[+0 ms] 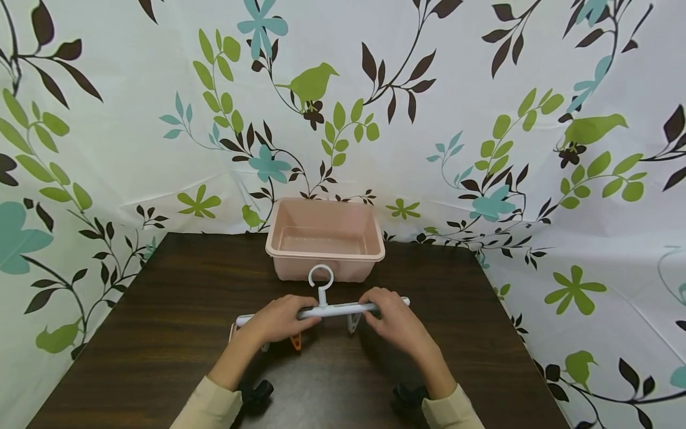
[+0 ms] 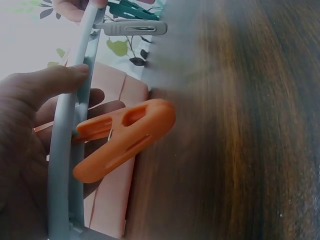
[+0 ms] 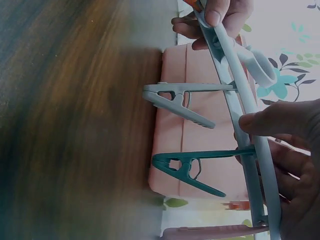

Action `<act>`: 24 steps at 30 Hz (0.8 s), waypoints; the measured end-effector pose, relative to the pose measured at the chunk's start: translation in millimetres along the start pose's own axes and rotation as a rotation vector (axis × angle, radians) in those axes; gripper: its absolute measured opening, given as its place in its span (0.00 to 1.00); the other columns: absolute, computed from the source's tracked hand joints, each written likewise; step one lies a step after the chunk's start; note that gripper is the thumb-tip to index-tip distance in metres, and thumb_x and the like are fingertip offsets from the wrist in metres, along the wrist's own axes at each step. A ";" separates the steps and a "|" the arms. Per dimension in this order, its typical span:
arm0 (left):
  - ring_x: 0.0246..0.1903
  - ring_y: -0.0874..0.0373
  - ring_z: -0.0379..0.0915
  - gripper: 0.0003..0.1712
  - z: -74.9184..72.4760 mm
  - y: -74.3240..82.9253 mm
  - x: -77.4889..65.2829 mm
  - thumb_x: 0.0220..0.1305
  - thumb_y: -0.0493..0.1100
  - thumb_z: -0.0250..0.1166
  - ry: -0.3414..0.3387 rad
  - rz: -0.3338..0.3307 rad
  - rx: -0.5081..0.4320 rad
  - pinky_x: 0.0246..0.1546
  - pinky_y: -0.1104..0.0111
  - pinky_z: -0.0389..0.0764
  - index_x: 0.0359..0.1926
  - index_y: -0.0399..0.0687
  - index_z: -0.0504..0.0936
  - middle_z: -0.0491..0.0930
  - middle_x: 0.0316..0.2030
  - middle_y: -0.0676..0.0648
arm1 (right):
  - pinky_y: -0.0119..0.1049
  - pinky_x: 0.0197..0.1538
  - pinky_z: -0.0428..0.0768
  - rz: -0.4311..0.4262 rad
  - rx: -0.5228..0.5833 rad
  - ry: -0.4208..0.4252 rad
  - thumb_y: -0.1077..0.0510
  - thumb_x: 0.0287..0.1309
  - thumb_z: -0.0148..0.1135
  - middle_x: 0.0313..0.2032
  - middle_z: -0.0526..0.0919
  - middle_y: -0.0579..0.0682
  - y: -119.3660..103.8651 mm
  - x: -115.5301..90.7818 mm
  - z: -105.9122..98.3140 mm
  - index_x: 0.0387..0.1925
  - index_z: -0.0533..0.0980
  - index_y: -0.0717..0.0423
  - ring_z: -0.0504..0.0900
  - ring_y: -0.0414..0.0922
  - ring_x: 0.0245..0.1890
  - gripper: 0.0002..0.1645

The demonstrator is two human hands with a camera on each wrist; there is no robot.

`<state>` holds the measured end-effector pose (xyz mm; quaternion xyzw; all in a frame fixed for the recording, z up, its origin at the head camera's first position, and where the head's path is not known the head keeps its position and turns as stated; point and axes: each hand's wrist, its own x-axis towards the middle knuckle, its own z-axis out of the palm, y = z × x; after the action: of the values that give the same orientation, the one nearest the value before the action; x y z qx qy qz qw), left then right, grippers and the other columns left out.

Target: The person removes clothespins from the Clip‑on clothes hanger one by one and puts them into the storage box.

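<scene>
A white clip hanger (image 1: pixel 343 309) is held level above the table by both hands, its round hook (image 1: pixel 321 274) pointing up. My left hand (image 1: pixel 276 320) grips the bar left of the hook, thumb on the near side and fingers behind. On the other side, my right hand (image 1: pixel 395 319) holds the bar the same way. Clips hang from the underside: an orange clip (image 2: pixel 127 140) by the left hand, then a grey clip (image 3: pixel 175 95), a dark green clip (image 3: pixel 187 167) and a pink clip (image 3: pixel 215 232) toward the right end. Nothing is pinched in these clips.
Just behind the hanger, a pink plastic bin (image 1: pixel 289 268) stands against the back of the dark wooden table (image 1: pixel 177 310); no contents show inside it. Patterned white cloth (image 1: pixel 343 53) rises behind and at both sides. A black wrist mount (image 1: pixel 258 393) sits under the left forearm.
</scene>
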<state>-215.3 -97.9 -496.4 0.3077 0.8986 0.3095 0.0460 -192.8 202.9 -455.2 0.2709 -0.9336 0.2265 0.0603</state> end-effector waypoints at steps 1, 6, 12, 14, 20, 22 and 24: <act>0.37 0.67 0.76 0.07 -0.5 0.5 -0.3 0.76 0.56 0.68 0.010 0.002 0.003 0.45 0.62 0.80 0.47 0.63 0.86 0.80 0.32 0.64 | 0.50 0.52 0.81 -0.005 -0.013 0.014 0.64 0.62 0.76 0.45 0.88 0.44 -1.7 0.0 -0.7 0.45 0.85 0.51 0.85 0.44 0.46 0.11; 0.39 0.67 0.78 0.09 -1.3 2.9 -0.6 0.76 0.56 0.69 0.074 0.013 0.031 0.48 0.60 0.82 0.49 0.61 0.87 0.83 0.37 0.64 | 0.56 0.60 0.77 -0.018 -0.077 0.099 0.63 0.60 0.80 0.46 0.89 0.43 -8.4 -2.1 -3.4 0.46 0.85 0.48 0.86 0.47 0.49 0.15; 0.39 0.67 0.79 0.10 -3.4 5.9 -0.5 0.74 0.53 0.71 0.158 0.037 0.082 0.47 0.60 0.84 0.50 0.58 0.88 0.86 0.40 0.62 | 0.60 0.67 0.68 -0.033 -0.115 0.182 0.62 0.60 0.81 0.49 0.90 0.42 -10.6 -3.9 -4.7 0.48 0.85 0.45 0.86 0.46 0.51 0.17; 0.39 0.67 0.80 0.10 -4.5 6.7 -0.6 0.73 0.53 0.72 0.177 0.048 0.092 0.47 0.60 0.84 0.51 0.58 0.88 0.86 0.40 0.62 | 0.62 0.68 0.65 -0.038 -0.111 0.208 0.62 0.59 0.81 0.49 0.90 0.42 -11.2 -3.9 -5.3 0.48 0.85 0.45 0.86 0.46 0.51 0.17; 0.41 0.65 0.82 0.12 -8.0 9.2 -2.2 0.73 0.52 0.72 0.218 0.089 0.138 0.46 0.59 0.85 0.52 0.56 0.88 0.88 0.42 0.60 | 0.67 0.72 0.57 -0.057 -0.121 0.252 0.60 0.59 0.82 0.50 0.90 0.41 -12.7 -3.8 -7.6 0.48 0.86 0.43 0.82 0.45 0.55 0.18; 0.43 0.64 0.83 0.13 -10.3 10.9 -3.4 0.73 0.52 0.72 0.223 0.090 0.148 0.47 0.58 0.85 0.53 0.55 0.88 0.89 0.44 0.59 | 0.69 0.72 0.55 -0.079 -0.081 0.285 0.59 0.60 0.81 0.51 0.90 0.41 -12.6 -4.5 -9.8 0.49 0.86 0.43 0.82 0.47 0.58 0.18; 0.43 0.63 0.84 0.13 -13.2 11.9 -4.3 0.73 0.52 0.73 0.227 0.084 0.154 0.47 0.58 0.86 0.53 0.55 0.88 0.89 0.45 0.58 | 0.71 0.73 0.54 -0.112 -0.025 0.338 0.60 0.60 0.81 0.52 0.90 0.43 -12.3 -5.4 -13.4 0.50 0.86 0.45 0.81 0.50 0.61 0.18</act>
<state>-209.2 -100.0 -479.3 0.3107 0.9054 0.2741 -0.0929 -181.9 202.4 -439.7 0.2797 -0.8964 0.2534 0.2324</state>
